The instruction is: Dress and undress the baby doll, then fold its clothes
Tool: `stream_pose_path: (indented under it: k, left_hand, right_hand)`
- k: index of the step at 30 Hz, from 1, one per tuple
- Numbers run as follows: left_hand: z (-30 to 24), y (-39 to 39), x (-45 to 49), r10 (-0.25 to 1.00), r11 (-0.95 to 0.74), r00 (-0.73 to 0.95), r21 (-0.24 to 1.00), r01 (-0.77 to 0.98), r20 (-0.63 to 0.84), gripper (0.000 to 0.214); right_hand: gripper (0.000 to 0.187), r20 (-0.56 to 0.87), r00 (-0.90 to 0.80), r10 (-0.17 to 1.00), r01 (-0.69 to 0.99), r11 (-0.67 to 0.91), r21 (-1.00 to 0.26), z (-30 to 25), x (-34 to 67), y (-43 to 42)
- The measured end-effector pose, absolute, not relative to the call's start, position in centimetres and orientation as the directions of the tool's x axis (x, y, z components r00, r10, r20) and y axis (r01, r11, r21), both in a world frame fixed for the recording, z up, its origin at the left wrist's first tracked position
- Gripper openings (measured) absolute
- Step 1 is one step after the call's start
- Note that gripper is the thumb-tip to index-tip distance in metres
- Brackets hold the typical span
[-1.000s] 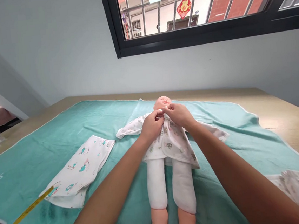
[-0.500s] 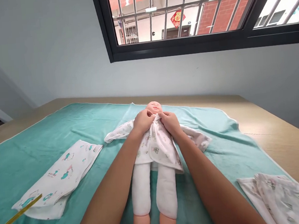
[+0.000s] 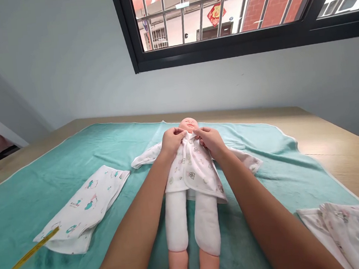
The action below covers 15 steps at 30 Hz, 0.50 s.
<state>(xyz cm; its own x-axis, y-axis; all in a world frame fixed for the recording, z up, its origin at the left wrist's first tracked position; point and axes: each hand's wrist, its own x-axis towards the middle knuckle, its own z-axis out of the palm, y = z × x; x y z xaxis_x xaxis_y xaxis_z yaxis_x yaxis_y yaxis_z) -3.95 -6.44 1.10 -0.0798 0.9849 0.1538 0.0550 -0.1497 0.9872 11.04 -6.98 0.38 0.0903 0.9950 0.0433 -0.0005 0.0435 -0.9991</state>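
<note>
A baby doll [image 3: 188, 124] lies on its back with its head toward the wall and its legs toward me. It wears a white baby jacket [image 3: 198, 166] with small printed figures, the sleeves spread out to both sides. At the collar, my left hand [image 3: 173, 140] pinches the jacket's neckline on the left of the doll's neck. My right hand [image 3: 211, 140] pinches the neckline on the other side, its fingers curled at the cloth edge. The front panels overlap over the doll's white cloth body.
A teal blanket [image 3: 104, 148] covers much of the wooden table [image 3: 343, 152]. Folded white cloth with teal prints [image 3: 88, 206] lies at left, folded printed clothing [image 3: 350, 228] at right. A yellow strap [image 3: 26, 256] crosses the lower left. Behind are a wall and barred window [image 3: 222, 50].
The view has shifted, so the doll and cloths appear slightly farther right. My hands have moved a little apart at the collar, both still holding the jacket.
</note>
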Motion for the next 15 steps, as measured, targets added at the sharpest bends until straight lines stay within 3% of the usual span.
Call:
stream_pose_path:
  k: [3, 7, 12, 15]
  left_hand:
    - [1.3, -6.4, -4.0, 0.994, -0.104, -0.048, 0.985, -0.139, 0.098, 0.009]
    - [1.4, -6.2, -3.9, 0.992, -0.123, -0.02, 0.98, -0.156, 0.121, 0.006]
    - [1.3, -6.0, -3.7, 0.986, -0.165, -0.027, 0.986, -0.013, 0.164, 0.003]
    - [1.5, -6.2, -3.6, 0.978, -0.2, -0.026, 0.967, 0.161, 0.206, 0.003]
  right_hand:
    - [0.02, 0.126, 0.146, 0.981, 0.112, 0.11, -0.988, 0.6, 10.3, -6.9]
    - [0.023, 0.187, 0.203, 0.961, 0.125, 0.164, -0.979, 1.2, 9.4, -6.3]
    - [0.025, 0.057, 0.187, 0.981, -0.167, 0.089, -0.982, 1.9, 9.3, -6.3]
    - [0.025, 0.03, 0.139, 0.99, -0.171, 0.054, -0.984, 1.9, 9.3, -6.4]
